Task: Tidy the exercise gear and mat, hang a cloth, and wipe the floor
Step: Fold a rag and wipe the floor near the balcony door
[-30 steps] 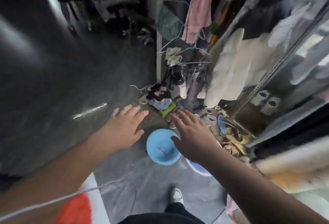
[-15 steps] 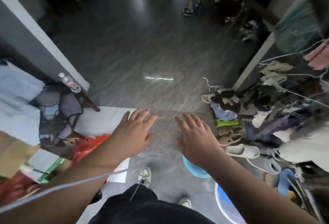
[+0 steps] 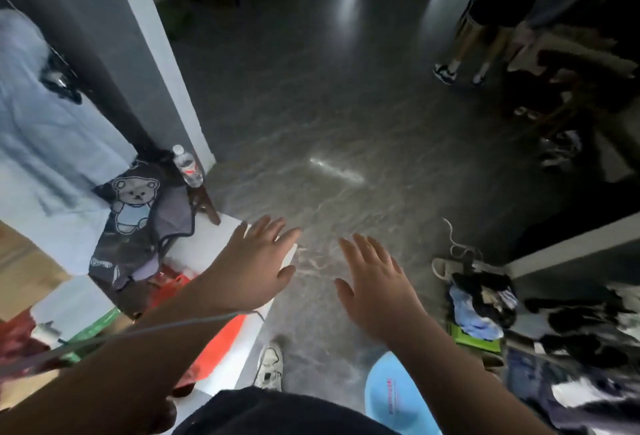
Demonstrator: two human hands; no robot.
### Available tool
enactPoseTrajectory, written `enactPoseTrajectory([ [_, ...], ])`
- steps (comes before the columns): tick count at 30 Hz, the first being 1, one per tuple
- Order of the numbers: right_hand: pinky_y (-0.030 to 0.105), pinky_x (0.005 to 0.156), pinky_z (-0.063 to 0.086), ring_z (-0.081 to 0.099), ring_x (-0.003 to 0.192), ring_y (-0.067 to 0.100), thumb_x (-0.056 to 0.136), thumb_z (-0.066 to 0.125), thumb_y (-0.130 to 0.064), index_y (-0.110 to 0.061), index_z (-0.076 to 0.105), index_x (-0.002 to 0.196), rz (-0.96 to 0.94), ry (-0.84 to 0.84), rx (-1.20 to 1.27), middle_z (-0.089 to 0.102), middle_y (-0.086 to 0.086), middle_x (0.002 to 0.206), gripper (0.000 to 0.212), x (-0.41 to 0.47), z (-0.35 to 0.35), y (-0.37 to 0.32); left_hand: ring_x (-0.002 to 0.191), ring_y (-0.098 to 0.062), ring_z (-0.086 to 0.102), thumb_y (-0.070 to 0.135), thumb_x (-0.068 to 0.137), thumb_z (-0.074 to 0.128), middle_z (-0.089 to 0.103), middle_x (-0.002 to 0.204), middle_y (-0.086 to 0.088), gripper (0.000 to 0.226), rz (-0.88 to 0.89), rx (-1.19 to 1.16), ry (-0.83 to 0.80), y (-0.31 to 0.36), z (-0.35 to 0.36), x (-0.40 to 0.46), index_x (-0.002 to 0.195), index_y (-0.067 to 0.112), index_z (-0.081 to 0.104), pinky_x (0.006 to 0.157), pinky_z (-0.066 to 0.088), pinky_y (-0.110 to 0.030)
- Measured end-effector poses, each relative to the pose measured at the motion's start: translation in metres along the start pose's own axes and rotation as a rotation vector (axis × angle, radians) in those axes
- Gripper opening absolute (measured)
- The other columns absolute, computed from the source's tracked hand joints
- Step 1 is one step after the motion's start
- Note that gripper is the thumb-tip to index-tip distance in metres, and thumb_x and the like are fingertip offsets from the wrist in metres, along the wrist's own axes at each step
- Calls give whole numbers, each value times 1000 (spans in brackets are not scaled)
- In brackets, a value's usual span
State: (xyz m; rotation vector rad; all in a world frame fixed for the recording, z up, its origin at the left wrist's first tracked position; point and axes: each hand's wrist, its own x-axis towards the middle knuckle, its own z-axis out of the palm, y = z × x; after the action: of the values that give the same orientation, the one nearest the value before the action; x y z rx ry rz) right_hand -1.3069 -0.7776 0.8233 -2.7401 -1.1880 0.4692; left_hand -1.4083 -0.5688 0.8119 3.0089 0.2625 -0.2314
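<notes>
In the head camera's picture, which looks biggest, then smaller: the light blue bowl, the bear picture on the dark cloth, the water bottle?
1. Light blue bowl, partly cut off by the arm and nearest the camera, so flattered.
2. Bear picture.
3. Water bottle, clearly smallest.

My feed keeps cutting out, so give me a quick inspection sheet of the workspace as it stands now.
Surface: grey floor, glossy, bare in the middle.
Job's things: no mat, gear or cloth identifiable; blue basin at lower right.
Clutter: shoes and clothes pile right; bear-print garment and water bottle left.
Grippers: left hand and right hand open, empty.
Cables: thin grey cord over left forearm.
Surroundings: another person's legs at upper right.
</notes>
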Motion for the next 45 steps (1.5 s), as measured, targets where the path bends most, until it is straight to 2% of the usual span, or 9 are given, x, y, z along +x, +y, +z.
enactPoseTrajectory([
  [4, 44, 120, 20, 11, 151, 26, 99, 42, -46, -26, 12, 156, -15, 36, 6, 16, 3, 164, 67, 73, -27, -9, 125, -35, 49, 50, 79, 44, 54, 134, -10, 60, -4, 30, -9, -51, -20, 56, 133, 24, 44, 96, 44, -50],
  [8, 46, 119, 23, 15, 151, 28, 98, 45, -46, -23, 16, 155, -18, 42, -3, 20, 6, 163, 69, 133, -46, 1, 127, -36, 46, 50, 81, 38, 52, 137, -10, 59, -40, 21, -8, -74, -38, 116, 133, 24, 42, 97, 42, -52],
  [16, 45, 121, 17, 6, 152, 27, 100, 41, -48, -24, 7, 156, -15, 37, 16, 11, 5, 165, 70, 279, -86, 73, 125, -35, 47, 49, 83, 49, 52, 136, -8, 59, -82, 47, -22, -83, -52, 281, 136, 23, 41, 96, 41, -51],
  [21, 45, 121, 15, 5, 152, 27, 100, 38, -48, -25, 6, 156, -73, -59, 13, 9, 5, 165, 68, 380, -123, 123, 135, -30, 41, 51, 84, 36, 43, 148, -7, 66, -159, 11, -29, -99, -77, 388, 145, 27, 36, 106, 33, -48],
  [26, 47, 119, 22, 12, 151, 28, 99, 41, -48, -24, 11, 154, -155, -91, -46, 16, 6, 163, 68, 487, -154, 142, 143, -31, 28, 54, 90, 38, 31, 158, -5, 67, -277, -39, -68, -142, -85, 456, 151, 30, 25, 114, 26, -50],
  [33, 48, 118, 23, 12, 151, 27, 99, 41, -47, -23, 11, 155, -226, -140, -24, 16, 6, 164, 68, 632, -180, 119, 147, -29, 22, 53, 96, 42, 23, 160, -5, 66, -465, -132, -34, -240, -100, 536, 153, 30, 18, 116, 25, -49],
  [38, 47, 121, 12, 5, 152, 28, 100, 38, -50, -23, 8, 157, -273, -138, -67, 9, 7, 166, 69, 759, -192, 75, 143, -29, 27, 52, 95, 42, 27, 158, -4, 65, -479, -181, -20, -328, -112, 607, 152, 30, 19, 115, 24, -48],
  [41, 45, 121, 10, 1, 153, 25, 101, 38, -49, -25, 7, 157, -306, -163, -75, 7, 4, 166, 69, 835, -206, 38, 140, -27, 31, 53, 93, 42, 30, 156, -3, 65, -485, -176, -43, -392, -127, 651, 151, 30, 21, 113, 26, -46],
  [45, 43, 122, 11, 4, 153, 25, 101, 36, -50, -25, 8, 157, -333, -146, -66, 9, 4, 166, 68, 931, -228, -3, 141, -30, 31, 54, 86, 31, 33, 155, -7, 72, -467, -151, -57, -475, -159, 707, 152, 27, 27, 113, 26, -48],
])
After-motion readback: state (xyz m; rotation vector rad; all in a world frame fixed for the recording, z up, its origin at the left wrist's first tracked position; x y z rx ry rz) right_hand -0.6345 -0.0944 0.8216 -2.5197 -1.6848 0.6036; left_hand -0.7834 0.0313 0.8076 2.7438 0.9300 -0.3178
